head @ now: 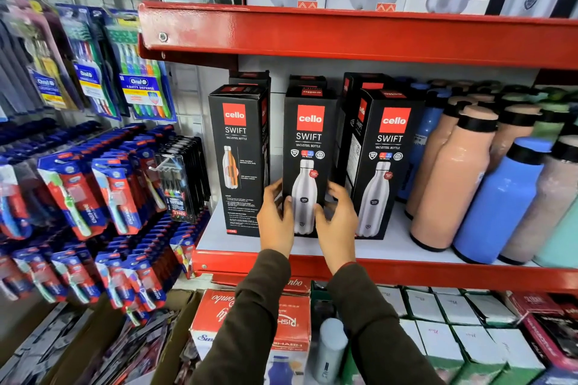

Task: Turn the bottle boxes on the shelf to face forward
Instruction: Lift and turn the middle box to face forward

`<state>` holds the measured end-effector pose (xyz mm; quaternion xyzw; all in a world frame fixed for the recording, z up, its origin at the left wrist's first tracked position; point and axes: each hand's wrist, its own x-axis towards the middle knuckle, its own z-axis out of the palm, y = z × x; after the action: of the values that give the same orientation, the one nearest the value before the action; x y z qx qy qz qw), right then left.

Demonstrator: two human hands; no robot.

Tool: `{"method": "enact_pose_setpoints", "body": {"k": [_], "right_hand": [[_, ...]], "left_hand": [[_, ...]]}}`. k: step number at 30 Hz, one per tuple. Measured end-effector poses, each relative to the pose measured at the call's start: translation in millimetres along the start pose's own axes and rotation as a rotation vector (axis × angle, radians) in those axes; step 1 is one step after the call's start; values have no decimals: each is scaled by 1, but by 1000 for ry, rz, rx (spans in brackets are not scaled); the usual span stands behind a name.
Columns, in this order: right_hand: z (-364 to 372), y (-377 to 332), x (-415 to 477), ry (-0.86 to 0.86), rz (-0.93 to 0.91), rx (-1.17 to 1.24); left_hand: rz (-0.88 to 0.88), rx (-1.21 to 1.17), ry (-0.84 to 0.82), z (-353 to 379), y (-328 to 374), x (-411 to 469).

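cello SWIFT box [308, 162], both hands gripping

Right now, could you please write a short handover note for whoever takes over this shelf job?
Left hand and right hand grip the middle cello box by its lower sides; it stands upright on the white shelf, front face out.
The right box also shows its front, slightly angled.
The left box shows a diagram-and-text panel: probably still to turn.
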<state>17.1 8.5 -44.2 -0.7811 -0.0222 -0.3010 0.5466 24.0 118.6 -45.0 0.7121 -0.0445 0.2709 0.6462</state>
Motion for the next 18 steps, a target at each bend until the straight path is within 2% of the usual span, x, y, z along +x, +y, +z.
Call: {"method": "enact_pose_setpoints", "body": {"k": [4, 7, 12, 16, 18], "right_hand": [[-3, -8, -10, 129, -33, 41], [1, -18, -19, 157, -124, 62], [24, -41, -26, 53, -227, 100], [54, -47, -30, -113, -161, 101], [66, -44, -30, -189, -74, 98]], "left_hand": [[82, -7, 58, -3, 7, -5], [155, -9, 117, -13, 16, -6], [326, 91, 273, -40, 20, 2], [243, 193, 388, -66, 8, 18], [187, 211, 309, -79, -1, 25]]}}
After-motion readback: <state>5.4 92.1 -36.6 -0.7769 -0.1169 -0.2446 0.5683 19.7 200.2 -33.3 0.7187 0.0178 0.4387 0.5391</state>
